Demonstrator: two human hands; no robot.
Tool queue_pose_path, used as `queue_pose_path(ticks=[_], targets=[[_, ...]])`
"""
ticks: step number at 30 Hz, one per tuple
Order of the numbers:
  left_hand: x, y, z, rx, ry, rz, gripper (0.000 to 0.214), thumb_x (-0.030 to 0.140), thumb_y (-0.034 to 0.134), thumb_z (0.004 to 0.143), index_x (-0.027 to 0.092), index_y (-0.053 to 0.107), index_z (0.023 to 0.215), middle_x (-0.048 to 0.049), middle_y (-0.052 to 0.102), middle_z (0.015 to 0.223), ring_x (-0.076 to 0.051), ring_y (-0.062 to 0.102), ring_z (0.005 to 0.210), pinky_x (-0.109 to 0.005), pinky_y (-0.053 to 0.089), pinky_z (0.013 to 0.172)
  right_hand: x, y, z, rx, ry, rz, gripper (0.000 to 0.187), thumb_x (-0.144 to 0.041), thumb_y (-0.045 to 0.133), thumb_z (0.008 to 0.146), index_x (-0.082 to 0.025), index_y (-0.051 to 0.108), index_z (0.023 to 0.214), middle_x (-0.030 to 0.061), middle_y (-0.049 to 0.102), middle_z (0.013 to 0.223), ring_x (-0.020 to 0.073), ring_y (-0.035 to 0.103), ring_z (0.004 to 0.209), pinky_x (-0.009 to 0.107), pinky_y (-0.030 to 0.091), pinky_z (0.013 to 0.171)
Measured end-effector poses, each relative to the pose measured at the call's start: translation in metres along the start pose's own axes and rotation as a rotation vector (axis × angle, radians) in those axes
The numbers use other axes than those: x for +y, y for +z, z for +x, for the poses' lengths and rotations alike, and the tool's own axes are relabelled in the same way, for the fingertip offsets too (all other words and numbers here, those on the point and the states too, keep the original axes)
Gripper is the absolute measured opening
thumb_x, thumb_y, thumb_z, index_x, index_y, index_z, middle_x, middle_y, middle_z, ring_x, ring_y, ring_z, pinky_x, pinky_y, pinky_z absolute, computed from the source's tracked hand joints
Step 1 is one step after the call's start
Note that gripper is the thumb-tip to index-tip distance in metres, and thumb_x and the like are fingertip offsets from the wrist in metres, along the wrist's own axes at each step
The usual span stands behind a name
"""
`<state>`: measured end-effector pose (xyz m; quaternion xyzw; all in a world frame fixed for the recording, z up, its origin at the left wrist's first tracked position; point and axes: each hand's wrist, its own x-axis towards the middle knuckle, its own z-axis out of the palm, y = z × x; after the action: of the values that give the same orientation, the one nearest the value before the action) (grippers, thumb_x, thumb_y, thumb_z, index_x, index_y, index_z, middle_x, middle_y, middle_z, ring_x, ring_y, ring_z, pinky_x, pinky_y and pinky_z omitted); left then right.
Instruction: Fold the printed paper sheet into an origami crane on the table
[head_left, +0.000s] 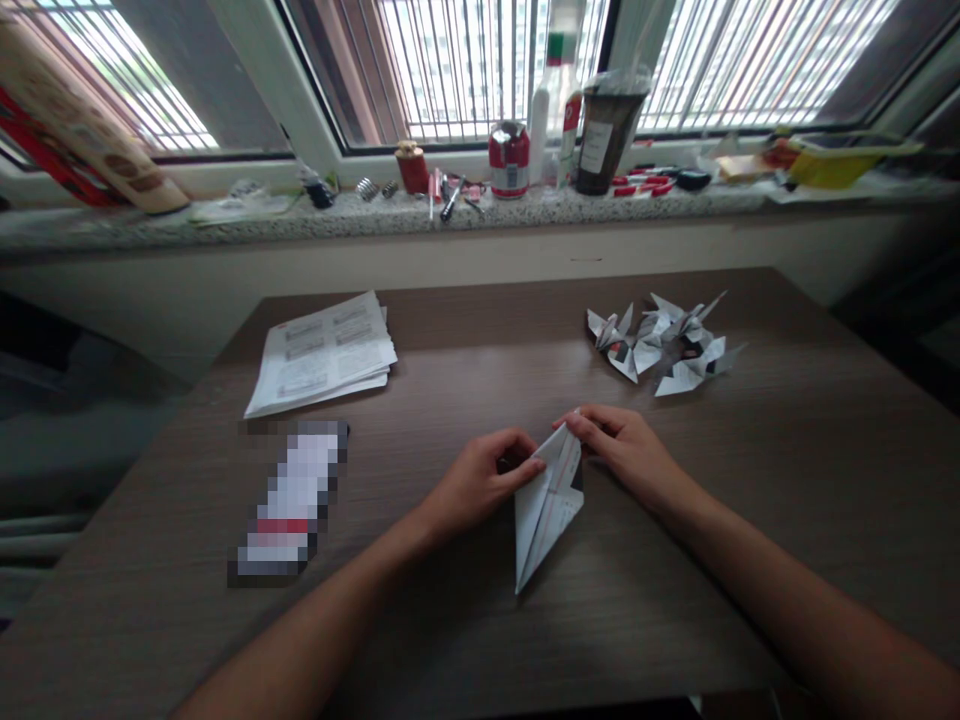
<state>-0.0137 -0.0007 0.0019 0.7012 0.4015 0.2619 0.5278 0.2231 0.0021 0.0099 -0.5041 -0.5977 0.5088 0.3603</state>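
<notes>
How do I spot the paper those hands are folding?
Start at the brown wooden table. Near its front middle, the left hand and right hand hold a long pointed white folded paper. Unlike the small folded paper shapes heaped behind, it lies alone.

left hand (480,482), right hand (626,450), pinching folded paper (546,505)

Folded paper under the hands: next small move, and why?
Likely slide the fingers of the right hand down the middle fold to flatten it: the left hand and right hand both pinch the folded paper at its wide top, while its narrow tip lies free on the table.
</notes>
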Motion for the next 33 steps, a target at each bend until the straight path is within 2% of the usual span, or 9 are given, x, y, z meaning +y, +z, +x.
queue_pose_path(ticks=[15, 21, 27, 33], targets=[[0.0034, 0.0001, -0.0004, -0.007, -0.004, -0.02, 0.023, 0.038, 0.067, 0.098, 0.016, 0.069, 0.093, -0.004, 0.069, 0.089, -0.017, 0.06, 0.081, -0.028, 0.047, 0.074, -0.0007, 0.0013, 0.0002, 0.06, 0.011, 0.005, 0.041, -0.056, 0.064, 0.095, -0.019, 0.081, 0.097, 0.005, 0.073, 0.08, 0.0187, 0.066, 0.072, 0.03, 0.054, 0.066], [0.0011, -0.0001, -0.0002, -0.01, -0.001, -0.077, 0.024, 0.039, 0.067, 0.098, 0.016, 0.069, 0.093, -0.0028, 0.067, 0.088, -0.016, 0.059, 0.08, -0.027, 0.046, 0.073, -0.002, 0.0001, 0.0008, 0.023, 0.012, 0.057, 0.046, -0.061, 0.061, 0.096, -0.02, 0.081, 0.1, 0.005, 0.073, 0.081, 0.0192, 0.067, 0.074, 0.032, 0.057, 0.07], [0.002, 0.0009, -0.0007, -0.008, -0.018, -0.092, 0.023, 0.038, 0.069, 0.097, 0.016, 0.069, 0.091, -0.0023, 0.067, 0.087, -0.016, 0.058, 0.079, -0.026, 0.045, 0.072, -0.0011, -0.0008, 0.0002, 0.005, -0.029, -0.064, 0.042, -0.06, 0.066, 0.094, -0.021, 0.082, 0.1, 0.0058, 0.076, 0.087, 0.0202, 0.066, 0.076, 0.031, 0.053, 0.066], [0.0028, 0.0003, -0.0005, -0.002, -0.006, -0.096, 0.021, 0.035, 0.071, 0.096, 0.015, 0.07, 0.09, -0.0026, 0.068, 0.087, -0.015, 0.06, 0.08, -0.026, 0.046, 0.074, -0.0014, -0.002, 0.0007, 0.005, -0.027, -0.042, 0.042, -0.058, 0.064, 0.095, -0.021, 0.084, 0.098, 0.0056, 0.076, 0.084, 0.0197, 0.067, 0.075, 0.031, 0.052, 0.068]])
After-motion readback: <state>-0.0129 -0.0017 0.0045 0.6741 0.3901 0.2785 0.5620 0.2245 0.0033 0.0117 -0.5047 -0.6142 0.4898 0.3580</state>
